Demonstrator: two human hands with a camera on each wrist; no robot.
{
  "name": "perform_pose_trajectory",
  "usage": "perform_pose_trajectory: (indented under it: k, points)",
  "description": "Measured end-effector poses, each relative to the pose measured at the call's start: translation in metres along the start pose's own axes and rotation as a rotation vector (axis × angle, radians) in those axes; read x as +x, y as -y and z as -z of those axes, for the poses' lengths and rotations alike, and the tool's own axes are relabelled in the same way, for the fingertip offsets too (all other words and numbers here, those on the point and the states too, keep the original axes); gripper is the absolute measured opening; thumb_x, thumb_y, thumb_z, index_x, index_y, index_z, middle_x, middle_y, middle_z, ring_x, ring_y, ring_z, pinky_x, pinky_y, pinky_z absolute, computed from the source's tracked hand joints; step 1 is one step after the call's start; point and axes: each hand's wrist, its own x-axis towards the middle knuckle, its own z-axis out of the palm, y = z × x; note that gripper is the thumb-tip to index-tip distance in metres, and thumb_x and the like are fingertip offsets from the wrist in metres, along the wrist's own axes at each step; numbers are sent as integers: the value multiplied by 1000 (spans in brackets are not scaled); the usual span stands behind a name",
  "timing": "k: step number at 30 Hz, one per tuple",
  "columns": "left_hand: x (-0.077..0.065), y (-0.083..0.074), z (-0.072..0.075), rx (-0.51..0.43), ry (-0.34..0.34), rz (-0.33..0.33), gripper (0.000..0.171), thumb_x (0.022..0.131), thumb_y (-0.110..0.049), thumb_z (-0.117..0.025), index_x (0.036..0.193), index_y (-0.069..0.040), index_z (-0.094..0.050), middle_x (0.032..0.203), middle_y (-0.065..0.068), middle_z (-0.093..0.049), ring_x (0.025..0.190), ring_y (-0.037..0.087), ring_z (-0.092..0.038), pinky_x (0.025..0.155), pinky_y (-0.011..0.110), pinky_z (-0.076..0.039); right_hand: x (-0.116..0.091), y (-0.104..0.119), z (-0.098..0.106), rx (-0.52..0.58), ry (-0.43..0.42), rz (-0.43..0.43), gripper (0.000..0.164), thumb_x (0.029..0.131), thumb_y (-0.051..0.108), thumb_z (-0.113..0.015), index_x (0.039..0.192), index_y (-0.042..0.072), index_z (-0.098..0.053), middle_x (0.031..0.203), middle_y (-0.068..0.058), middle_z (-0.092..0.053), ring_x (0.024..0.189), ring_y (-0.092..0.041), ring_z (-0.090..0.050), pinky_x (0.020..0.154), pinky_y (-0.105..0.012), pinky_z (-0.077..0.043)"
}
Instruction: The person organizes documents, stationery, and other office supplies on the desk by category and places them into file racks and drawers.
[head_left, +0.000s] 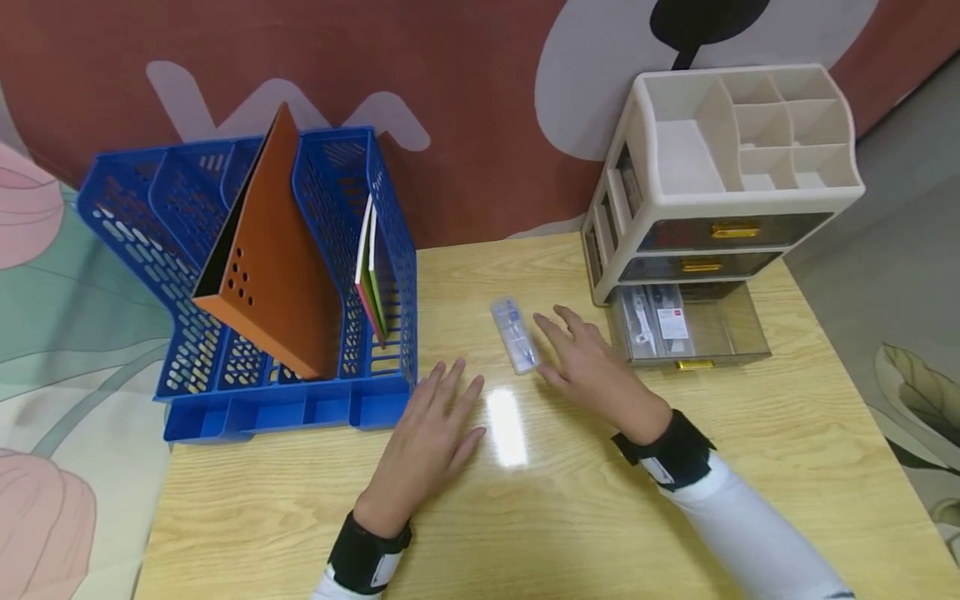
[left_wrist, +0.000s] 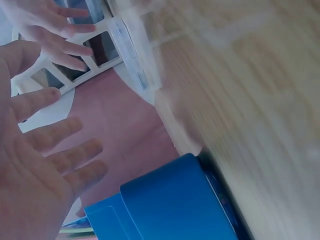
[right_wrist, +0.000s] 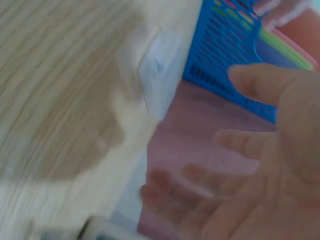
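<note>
A small clear plastic case (head_left: 515,335) with pale contents lies on the wooden table between a blue file organizer and a white drawer unit. My right hand (head_left: 588,367) hovers just right of it, fingers spread and holding nothing; the right wrist view also shows the case (right_wrist: 160,72) apart from the fingers. Beside the front right corner of the blue organizer (head_left: 292,408) is my left hand (head_left: 423,442), palm down with its fingers extended. It holds nothing, and the left wrist view shows the bare palm (left_wrist: 35,185).
An orange binder (head_left: 277,258) and thin booklets (head_left: 371,275) stand in the organizer. At the right, the white drawer unit (head_left: 750,196) has its bottom drawer (head_left: 727,329) pulled out, with packaged items inside on the left. A patterned cloth (head_left: 480,125) hangs behind the table.
</note>
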Motion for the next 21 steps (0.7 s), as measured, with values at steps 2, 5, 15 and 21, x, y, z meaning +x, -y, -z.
perform_pose_trajectory:
  k: [2,5,15,21]
  points:
    - [1,0,-1,0,4,-1,64,98,-40,-67,153,-12,-50,162,21,-40,147,45,-41,117,59,-41,7,4,-7,6,28,-14,76,96,33,-73,158,6,-38,156,-35,-37,122,-56,-56,95,-64,-55]
    - [2,-1,-3,5,12,-2,66,97,-42,-68,153,-13,-50,162,22,-39,148,46,-39,115,61,-42,17,8,-15,-2,65,-34,80,95,38,-74,158,5,-37,151,-37,-40,114,-55,-58,87,-61,-59]
    - [5,-5,-10,16,46,8,68,97,-47,-67,153,-13,-49,163,22,-38,149,47,-37,117,61,-40,36,20,-28,-16,201,-134,74,96,27,-70,159,7,-35,138,-32,-46,107,-42,-51,81,-49,-59]
    - [6,-6,-14,14,34,15,68,96,-45,-68,153,-12,-50,161,23,-40,148,48,-38,116,61,-41,40,23,-32,-28,179,-143,63,96,13,-64,153,3,-39,137,-32,-48,111,-44,-53,84,-51,-60]
